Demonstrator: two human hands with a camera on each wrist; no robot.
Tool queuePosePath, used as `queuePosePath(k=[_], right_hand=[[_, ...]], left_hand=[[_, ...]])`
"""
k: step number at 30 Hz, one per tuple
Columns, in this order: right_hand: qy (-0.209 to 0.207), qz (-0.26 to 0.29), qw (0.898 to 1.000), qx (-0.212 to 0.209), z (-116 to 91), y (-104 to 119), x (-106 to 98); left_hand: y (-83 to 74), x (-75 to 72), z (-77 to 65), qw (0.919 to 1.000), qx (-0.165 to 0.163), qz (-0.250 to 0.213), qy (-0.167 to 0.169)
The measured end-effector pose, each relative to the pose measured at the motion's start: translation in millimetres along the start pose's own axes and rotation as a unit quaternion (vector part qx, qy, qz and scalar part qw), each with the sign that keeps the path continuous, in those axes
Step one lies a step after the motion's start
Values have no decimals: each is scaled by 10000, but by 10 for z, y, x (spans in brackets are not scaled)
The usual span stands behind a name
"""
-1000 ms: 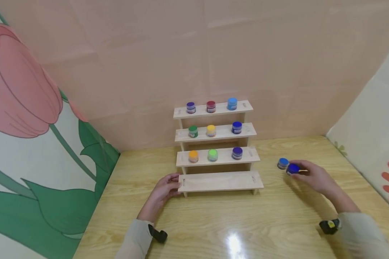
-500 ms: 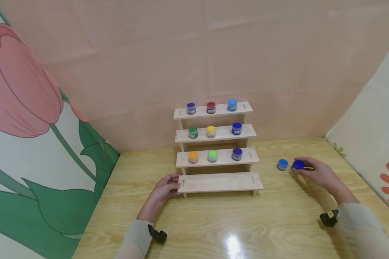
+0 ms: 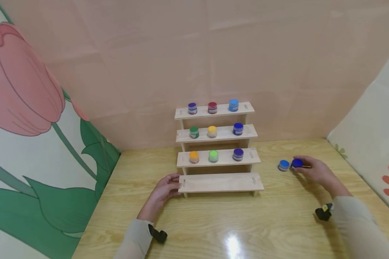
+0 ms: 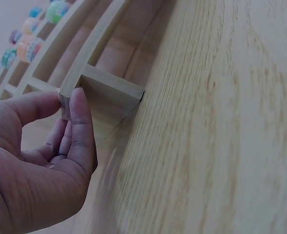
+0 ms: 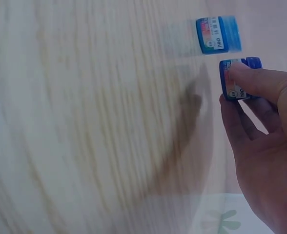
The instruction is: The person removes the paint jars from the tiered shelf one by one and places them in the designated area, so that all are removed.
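Note:
My left hand (image 3: 163, 189) pinches the left end of the lowest board of a four-step wooden display rack (image 3: 220, 182); in the left wrist view the thumb and forefinger close on the board's corner (image 4: 72, 78). Over at the right, my right hand (image 3: 319, 174) holds a small dark blue paint jar (image 3: 296, 163) between thumb and fingers. The jar's printed label (image 5: 227, 78) is partly covered by the thumb. Just left of it, a lighter blue paint jar (image 3: 283, 166) stands on the table.
On each of the rack's upper three steps stand three small paint jars, among them a red one (image 3: 212, 107), a yellow one (image 3: 212, 131) and a light green one (image 3: 213, 156). The wood-grain table (image 3: 194, 223) meets a pinkish backdrop (image 3: 149, 90) behind the rack.
My right hand has moved the dark blue jar right and slightly back, from overlapping the lighter blue jar to just beside it. My left hand has stayed on the rack.

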State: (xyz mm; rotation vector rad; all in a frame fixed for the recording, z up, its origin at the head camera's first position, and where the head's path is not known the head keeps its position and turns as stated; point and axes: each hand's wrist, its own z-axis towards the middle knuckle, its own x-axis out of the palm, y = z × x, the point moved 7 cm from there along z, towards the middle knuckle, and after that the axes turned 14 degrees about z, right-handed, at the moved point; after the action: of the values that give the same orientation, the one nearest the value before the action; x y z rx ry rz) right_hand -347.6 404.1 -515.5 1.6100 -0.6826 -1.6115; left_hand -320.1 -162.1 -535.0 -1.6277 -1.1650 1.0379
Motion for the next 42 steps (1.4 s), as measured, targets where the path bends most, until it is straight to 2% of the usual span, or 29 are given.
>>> queuePosePath(k=[11,27,32,35,38,42], right_hand=[[51,109,9996,243,81,-174,39],[60,110,9999,-60,144,-144,81],[-44,153,9998,-126,105,-8,3],[-371,91,9991,-202,69,144,-88],[-646,109,9974,-282,35,344,-150],[-786,195,9960,-389,-7,686,-146]], left_hand=[[-6,3,0,10000,15,57,-38],[4,-3,14,10000,50,46,30],[11,0,19,10000,49,22,41],[17,4,21,10000,47,32,46],[18,4,20,10000,37,47,43],[10,-1,16,10000,1,30,21]])
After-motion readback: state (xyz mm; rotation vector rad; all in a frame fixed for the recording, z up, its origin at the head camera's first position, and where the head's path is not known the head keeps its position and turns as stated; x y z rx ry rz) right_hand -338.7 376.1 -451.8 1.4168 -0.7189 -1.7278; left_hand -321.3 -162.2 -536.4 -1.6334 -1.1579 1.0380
